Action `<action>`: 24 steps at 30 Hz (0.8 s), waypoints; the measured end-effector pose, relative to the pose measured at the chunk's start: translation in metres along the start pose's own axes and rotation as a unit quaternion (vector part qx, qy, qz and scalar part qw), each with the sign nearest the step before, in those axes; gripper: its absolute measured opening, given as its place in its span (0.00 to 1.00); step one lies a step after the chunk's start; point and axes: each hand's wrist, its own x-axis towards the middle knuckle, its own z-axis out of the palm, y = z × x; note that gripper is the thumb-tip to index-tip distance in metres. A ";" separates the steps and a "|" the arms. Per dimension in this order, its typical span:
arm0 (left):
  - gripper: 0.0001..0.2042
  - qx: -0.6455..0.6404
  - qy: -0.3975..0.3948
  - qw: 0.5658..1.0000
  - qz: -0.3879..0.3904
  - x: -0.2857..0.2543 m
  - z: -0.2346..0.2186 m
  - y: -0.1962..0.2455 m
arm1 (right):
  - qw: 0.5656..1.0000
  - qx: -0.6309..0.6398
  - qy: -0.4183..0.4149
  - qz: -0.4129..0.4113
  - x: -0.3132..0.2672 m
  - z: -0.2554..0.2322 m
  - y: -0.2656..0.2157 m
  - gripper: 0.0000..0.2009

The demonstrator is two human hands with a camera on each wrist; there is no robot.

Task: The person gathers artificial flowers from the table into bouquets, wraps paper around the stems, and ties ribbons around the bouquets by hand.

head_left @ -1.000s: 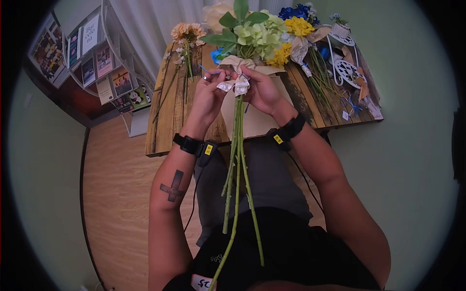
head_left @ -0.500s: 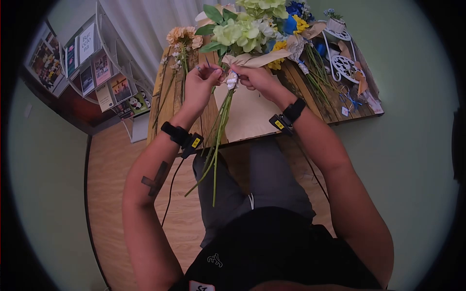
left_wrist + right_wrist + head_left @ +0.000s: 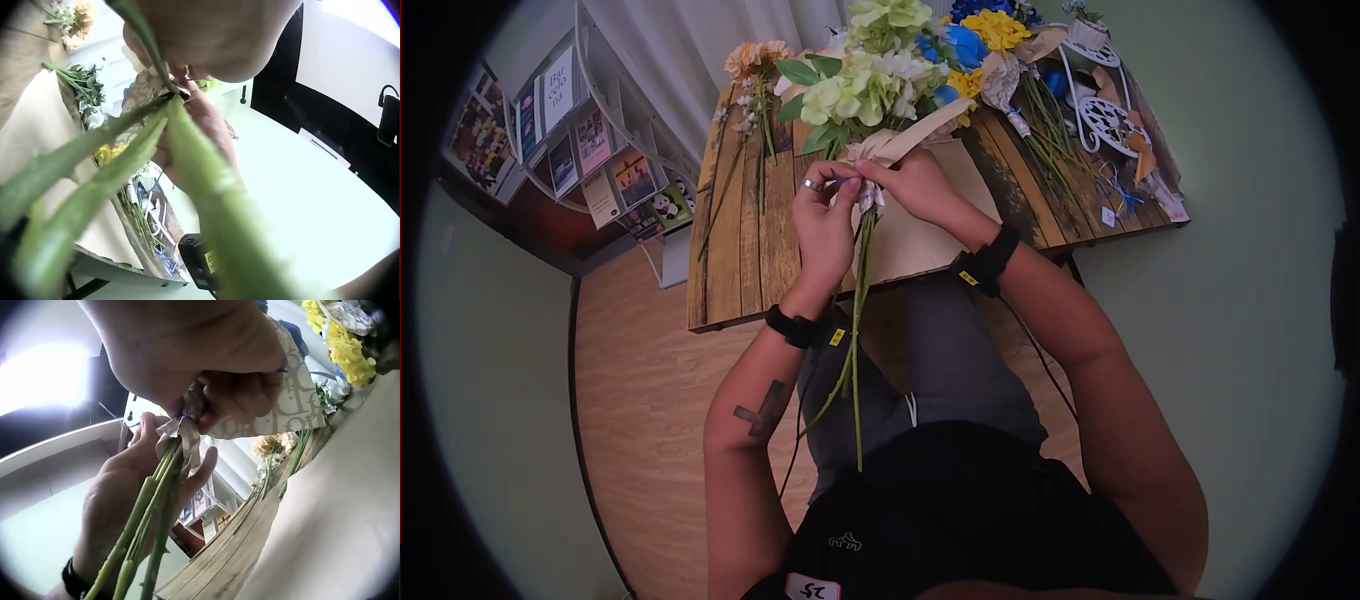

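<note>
A bouquet (image 3: 845, 98) of pale green and white flowers with green leaves is held up over the table's near side. Brown printed wrapping paper (image 3: 297, 403) gathers around its neck, and long green stems (image 3: 859, 300) hang below. My right hand (image 3: 925, 190) grips the gathered paper at the neck, its fingers curled. From the other side, my left hand (image 3: 825, 225) pinches a thin blue tie (image 3: 109, 412) at the neck, thumb and fingers close to the right hand's fingertips. The paper and hands partly hide the tie in the head view.
A brown paper sheet (image 3: 930, 235) lies on the wooden table (image 3: 735, 240). Peach flowers (image 3: 758, 58) lie at the left. Yellow flowers (image 3: 996, 30), a wrapped bunch of stems (image 3: 1050, 140) and a white metal stand (image 3: 1110, 125) occupy the right. A magazine rack (image 3: 605, 150) stands left.
The bouquet first moved away from the body and its stems swung left. The left hand then came back in to the neck beside the right hand, which keeps its grip.
</note>
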 end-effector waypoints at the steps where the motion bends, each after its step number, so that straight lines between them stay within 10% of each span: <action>1: 0.03 -0.023 -0.003 1.000 -0.004 -0.002 0.001 -0.009 | 1.000 0.000 0.000 0.005 0.000 0.003 0.004 0.12; 9: 0.06 -0.101 -0.015 0.989 -0.109 -0.029 0.004 -0.042 | 0.989 0.055 -0.056 0.128 -0.017 0.010 0.042 0.15; 24: 0.02 -0.055 0.107 0.983 -0.140 -0.045 0.021 -0.065 | 0.989 0.138 0.006 0.061 -0.042 0.021 0.050 0.16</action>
